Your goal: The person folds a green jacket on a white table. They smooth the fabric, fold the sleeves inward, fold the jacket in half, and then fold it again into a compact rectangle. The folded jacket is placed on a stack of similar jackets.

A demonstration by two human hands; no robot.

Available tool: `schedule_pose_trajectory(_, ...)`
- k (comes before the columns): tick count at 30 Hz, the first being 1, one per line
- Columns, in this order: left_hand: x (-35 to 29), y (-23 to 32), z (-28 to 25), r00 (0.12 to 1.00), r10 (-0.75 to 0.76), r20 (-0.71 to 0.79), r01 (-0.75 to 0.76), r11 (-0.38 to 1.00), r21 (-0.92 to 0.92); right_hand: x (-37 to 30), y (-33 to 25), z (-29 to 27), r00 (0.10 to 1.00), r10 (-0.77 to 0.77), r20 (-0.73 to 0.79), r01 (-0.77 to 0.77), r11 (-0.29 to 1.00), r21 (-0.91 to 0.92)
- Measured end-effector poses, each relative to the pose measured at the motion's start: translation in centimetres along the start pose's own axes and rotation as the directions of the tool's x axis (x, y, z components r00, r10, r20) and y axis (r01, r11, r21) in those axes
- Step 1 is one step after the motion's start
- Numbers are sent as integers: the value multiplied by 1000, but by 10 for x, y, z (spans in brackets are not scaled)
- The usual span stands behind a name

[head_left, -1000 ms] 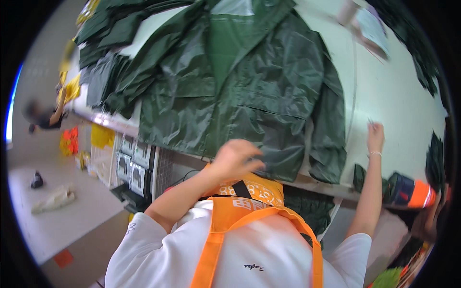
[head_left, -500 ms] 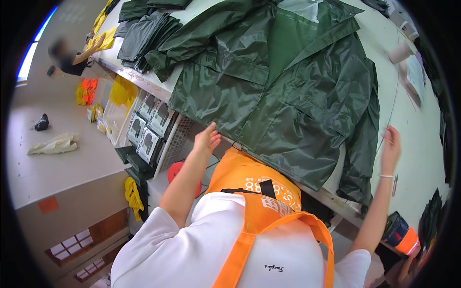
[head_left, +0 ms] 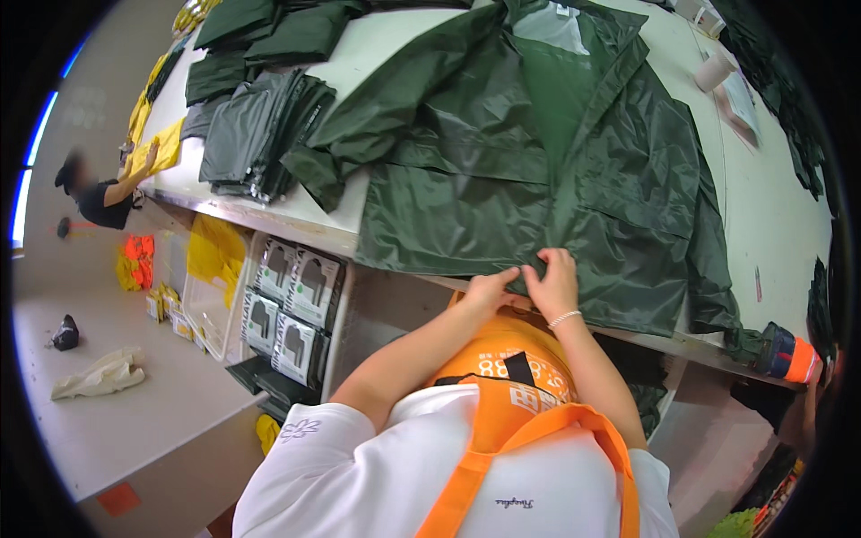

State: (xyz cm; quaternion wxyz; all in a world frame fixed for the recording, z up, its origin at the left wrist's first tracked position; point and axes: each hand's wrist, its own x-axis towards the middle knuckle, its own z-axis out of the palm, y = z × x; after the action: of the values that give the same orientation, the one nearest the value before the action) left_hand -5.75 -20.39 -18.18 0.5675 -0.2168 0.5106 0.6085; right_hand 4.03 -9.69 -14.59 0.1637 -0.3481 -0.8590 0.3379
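Note:
A dark green rain jacket (head_left: 457, 197) lies spread on the white table, collar away from me, front partly parted with lighter green lining and a pale patch showing. Its hem hangs at the table's near edge. At the bottom of the front opening my left hand (head_left: 490, 292) pinches the hem, thumb and fingertips together. Close beside it, my right hand (head_left: 552, 283) has its fingers curled on the other side of the opening, gripping the fabric. The fingertips nearly meet, and what lies between them is partly hidden.
Folded dark garments (head_left: 256, 134) are piled at the table's left. Below stands a bin of packaged goods (head_left: 296, 309). Farther left, a person (head_left: 108, 197) handles yellow cloth (head_left: 160, 152). A white roll (head_left: 715, 72), a pen-like tool (head_left: 758, 283) and a navy-orange bundle (head_left: 789, 352) lie right.
Both hands, formerly apart at the jacket's left hem and on the table to its right, have come together at the hem's middle and taken hold of the fabric. The view has shifted.

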Motion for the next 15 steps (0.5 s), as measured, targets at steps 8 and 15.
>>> schedule_pose_trajectory(8,-96,170,10,760,634,-142,-429,654,623,17,78,-137,821,312,-477,-306,947,94)
schedule_pose_trajectory(15,-213,222,48,386,910,-150,-895,409,179,23,-61,-234,625,458,-632,18,802,598)
